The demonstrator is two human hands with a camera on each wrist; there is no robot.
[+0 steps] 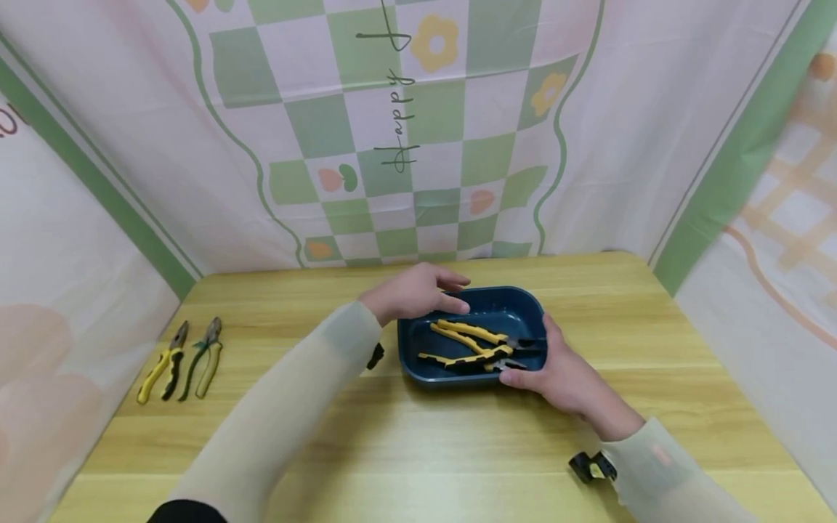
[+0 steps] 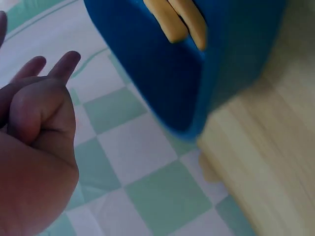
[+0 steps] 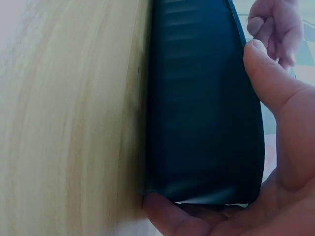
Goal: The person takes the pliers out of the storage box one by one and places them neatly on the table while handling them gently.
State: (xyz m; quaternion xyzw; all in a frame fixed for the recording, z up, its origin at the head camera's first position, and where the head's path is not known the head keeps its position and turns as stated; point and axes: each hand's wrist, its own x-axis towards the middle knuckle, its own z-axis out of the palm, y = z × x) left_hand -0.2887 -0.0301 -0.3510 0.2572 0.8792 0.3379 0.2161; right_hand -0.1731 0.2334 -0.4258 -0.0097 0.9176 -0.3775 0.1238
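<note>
A dark blue rectangular tray rests on the table, with pliers with yellow-and-black handles inside it. Their jaws lie toward the tray's right end, partly behind the right thumb. My right hand grips that end, thumb at the front rim and fingers round the side; in the right wrist view the fingers reach low around the tray's wall. Above the back left rim hovers my left hand, holding nothing. Its fingers point right, and the left wrist view shows the hand apart from the tray.
Two more pliers lie side by side at the table's left: one with yellow-and-black handles, another with green-and-tan handles. A patterned cloth hangs behind the wooden table and along both sides.
</note>
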